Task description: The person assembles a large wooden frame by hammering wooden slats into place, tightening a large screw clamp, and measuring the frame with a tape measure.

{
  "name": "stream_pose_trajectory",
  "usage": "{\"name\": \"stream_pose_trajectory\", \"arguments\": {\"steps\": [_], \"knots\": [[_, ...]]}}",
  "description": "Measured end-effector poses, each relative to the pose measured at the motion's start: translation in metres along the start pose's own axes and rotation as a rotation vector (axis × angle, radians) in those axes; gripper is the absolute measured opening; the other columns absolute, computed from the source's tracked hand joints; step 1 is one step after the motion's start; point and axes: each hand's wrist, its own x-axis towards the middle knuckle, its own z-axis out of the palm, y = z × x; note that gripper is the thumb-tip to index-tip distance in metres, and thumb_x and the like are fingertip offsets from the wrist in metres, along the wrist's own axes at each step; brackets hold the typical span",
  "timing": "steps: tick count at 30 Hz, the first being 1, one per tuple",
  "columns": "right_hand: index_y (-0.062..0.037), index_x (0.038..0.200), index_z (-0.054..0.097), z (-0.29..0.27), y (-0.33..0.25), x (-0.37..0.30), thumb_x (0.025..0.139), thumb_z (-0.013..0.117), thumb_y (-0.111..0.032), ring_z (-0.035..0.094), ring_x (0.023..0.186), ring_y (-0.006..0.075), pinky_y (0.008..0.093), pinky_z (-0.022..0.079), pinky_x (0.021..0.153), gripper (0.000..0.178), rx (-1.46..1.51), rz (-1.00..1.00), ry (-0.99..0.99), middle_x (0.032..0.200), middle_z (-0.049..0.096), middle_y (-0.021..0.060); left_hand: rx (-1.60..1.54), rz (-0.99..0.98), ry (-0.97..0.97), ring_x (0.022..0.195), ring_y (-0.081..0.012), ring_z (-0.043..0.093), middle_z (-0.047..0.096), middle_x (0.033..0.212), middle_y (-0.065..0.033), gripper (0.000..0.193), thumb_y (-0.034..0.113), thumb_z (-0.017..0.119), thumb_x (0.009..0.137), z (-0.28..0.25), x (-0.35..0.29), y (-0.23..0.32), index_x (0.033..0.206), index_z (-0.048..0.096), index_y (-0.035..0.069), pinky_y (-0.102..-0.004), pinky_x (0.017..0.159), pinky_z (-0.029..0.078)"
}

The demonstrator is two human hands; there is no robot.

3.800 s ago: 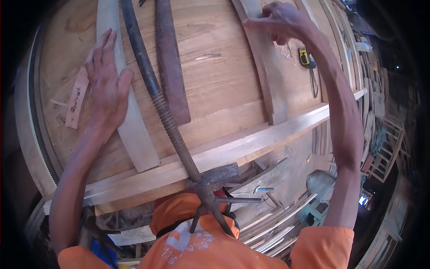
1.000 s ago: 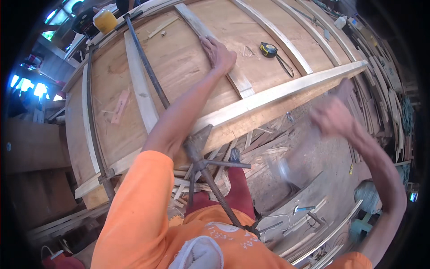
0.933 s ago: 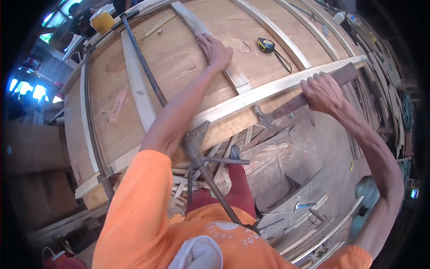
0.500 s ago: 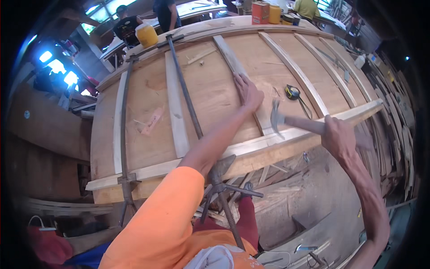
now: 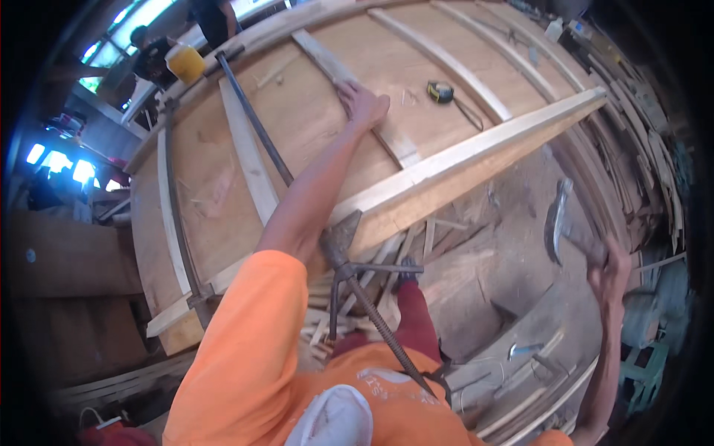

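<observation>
My left hand (image 5: 363,105) is closed over a pale wooden slat (image 5: 321,58) on a large plywood panel (image 5: 297,152), its fingers bent across the slat's edge. The slat's near end meets a long front rail (image 5: 476,157). My right hand (image 5: 611,269) grips the handle of a claw hammer (image 5: 559,223), low and to the right, apart from the frame. A bar clamp (image 5: 256,123) crosses the panel beside my left forearm, its jaw and screw (image 5: 343,260) at the front edge. A tape measure (image 5: 440,92) lies right of my left hand.
Another bar clamp (image 5: 178,208) spans the panel's left side. More slats (image 5: 446,63) run across the right. A yellow tub (image 5: 184,64) stands at the far edge, near two people. Offcuts litter the floor below; a second hammer (image 5: 525,350) lies lower right. Timber strips (image 5: 632,134) are stacked right.
My right hand has swung the hammer down and right, away from the front rail. My left hand stays on the slat. The view has shifted, moving the frame up and left.
</observation>
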Motion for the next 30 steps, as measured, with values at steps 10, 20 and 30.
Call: {"name": "stream_pose_trajectory", "arguments": {"steps": [10,20,30], "knots": [[0.0056,0.080,0.059,-0.095,-0.123,-0.277,0.076,0.070,-0.010,0.049,0.062,0.0211,0.0414,0.041,0.061,0.019,0.124,0.831,-0.184,0.063,0.053,0.0111,0.573,0.439,-0.533,0.156,-0.0535,0.025,0.021,0.165,-0.0433,0.107,0.052,0.069,0.095,-0.052,-0.231,0.071,0.159,0.020,-0.018,-0.0607,0.125,0.029],[-0.0042,0.096,0.062,-0.117,-0.116,-0.331,0.091,0.078,-0.022,0.049,0.052,0.0077,0.0270,0.038,0.046,0.024,0.834,0.897,-0.104,0.067,0.052,-0.0030,0.417,0.557,-0.362,0.144,-0.0447,0.045,0.048,0.149,-0.0318,0.089,0.013,0.081,0.071,-0.036,-0.225,0.036,0.147,0.042,-0.013,-0.0599,0.119,0.036],[-0.0040,0.118,0.062,-0.101,0.056,-0.327,0.096,0.073,-0.019,0.045,0.053,0.0046,0.0241,0.034,0.046,0.029,1.027,0.730,-0.119,0.071,0.050,-0.0049,0.501,0.500,-0.256,0.121,-0.0427,0.066,0.067,0.127,-0.0236,0.058,0.015,0.084,0.076,-0.034,-0.246,0.053,0.125,0.057,0.002,-0.0523,0.097,0.056]]}}
